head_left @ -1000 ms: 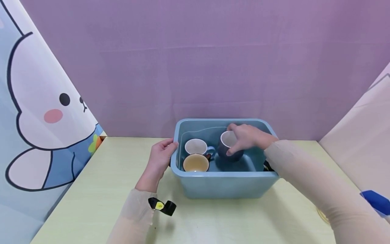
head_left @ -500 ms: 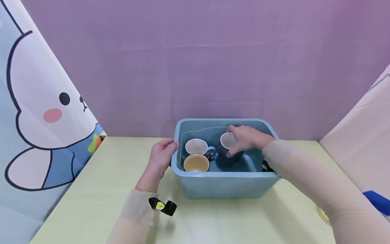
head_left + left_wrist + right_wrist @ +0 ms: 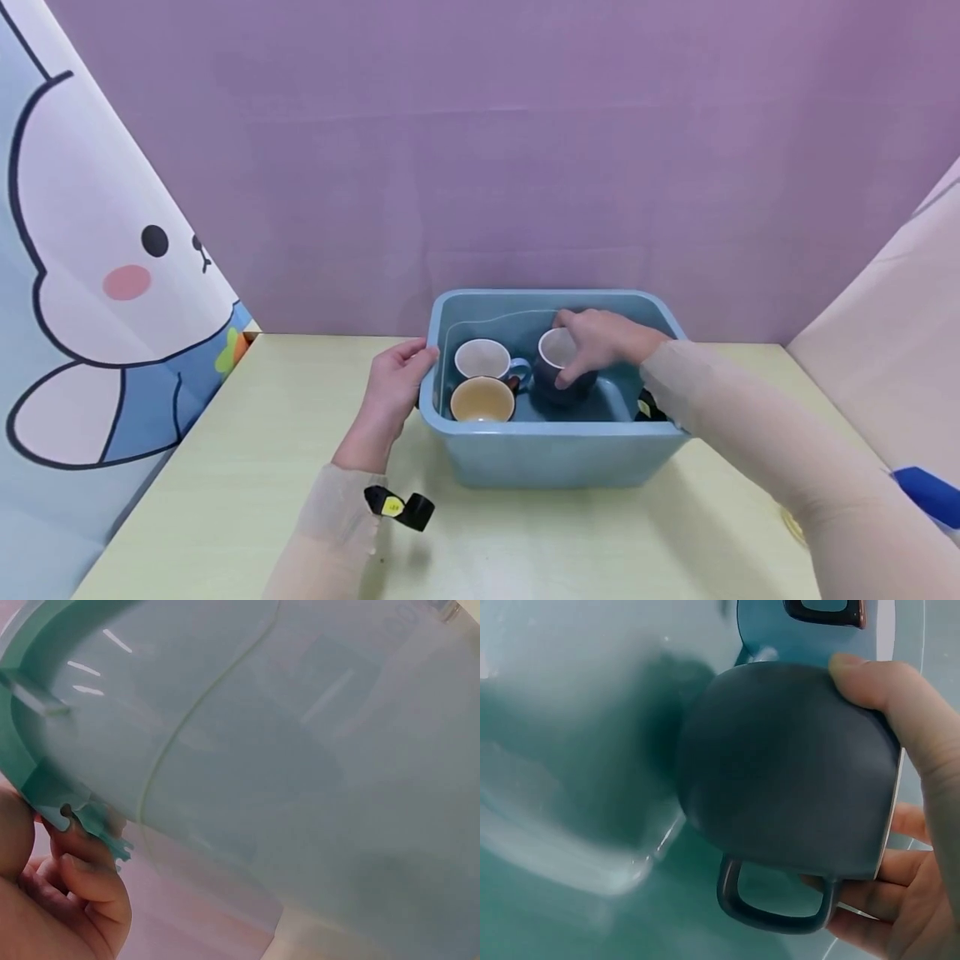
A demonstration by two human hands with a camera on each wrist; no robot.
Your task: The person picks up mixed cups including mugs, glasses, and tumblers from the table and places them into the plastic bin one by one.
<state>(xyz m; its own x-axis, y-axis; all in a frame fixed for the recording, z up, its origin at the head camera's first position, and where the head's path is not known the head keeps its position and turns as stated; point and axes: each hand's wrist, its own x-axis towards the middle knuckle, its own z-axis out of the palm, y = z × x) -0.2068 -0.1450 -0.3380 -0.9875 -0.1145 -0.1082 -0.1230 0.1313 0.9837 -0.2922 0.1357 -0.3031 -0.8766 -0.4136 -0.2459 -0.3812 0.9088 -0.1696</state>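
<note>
A light-blue plastic tub [image 3: 547, 457] stands on the table. My left hand [image 3: 392, 385] grips its left rim; in the left wrist view, curled fingers [image 3: 94, 881] lie under the rim beside the tub wall [image 3: 262, 772]. Inside the tub, my right hand [image 3: 607, 340] holds a dark grey mug [image 3: 547, 379] by its sides, thumb on the near side. The right wrist view shows the dark mug's handle [image 3: 780, 921] free of the fingers. Left of it are a blue mug [image 3: 482, 360], white inside, and a cream-lined mug [image 3: 482, 402] with a brown handle.
Pale yellow-green table [image 3: 262, 433] surrounds the tub. A purple backdrop [image 3: 540, 167] rises behind it. A blue object [image 3: 928, 497] and a yellow ring-like thing [image 3: 792, 525], partly hidden by the right sleeve, lie at the right.
The right hand has moved the dark mug slightly left and lower in the tub, closer to the blue mug's handle. My left hand stays at the rim.
</note>
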